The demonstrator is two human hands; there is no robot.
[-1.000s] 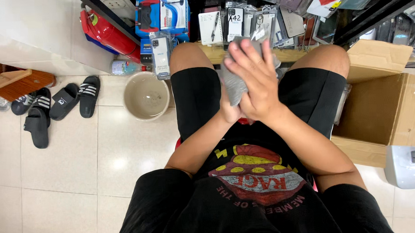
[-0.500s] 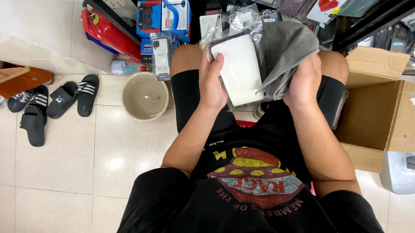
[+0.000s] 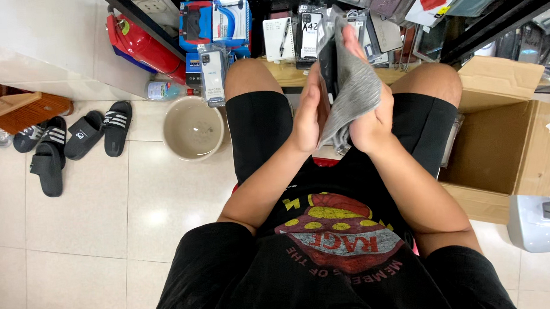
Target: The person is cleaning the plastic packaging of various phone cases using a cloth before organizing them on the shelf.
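Note:
I sit with my knees apart, both hands raised in front of me. My left hand (image 3: 308,114) holds a flat packaged item (image 3: 328,64) on edge, its dark side toward me. My right hand (image 3: 371,117) presses a grey cloth (image 3: 353,88) against the other face of that item, fingers stretched up along the cloth. The cloth hangs down between my two palms. Most of the packaged item is hidden by the cloth and my hands.
An open cardboard box (image 3: 506,146) stands at my right knee. A beige bowl (image 3: 193,128) sits on the tiled floor at my left, with black slippers (image 3: 73,140) farther left. Shelves of packaged goods (image 3: 222,28) fill the front, a red extinguisher (image 3: 143,46) beside them.
The packaged item faced me flat with its white side showing; it now stands on edge between my palms. The grey cloth has moved from behind it to over its right face.

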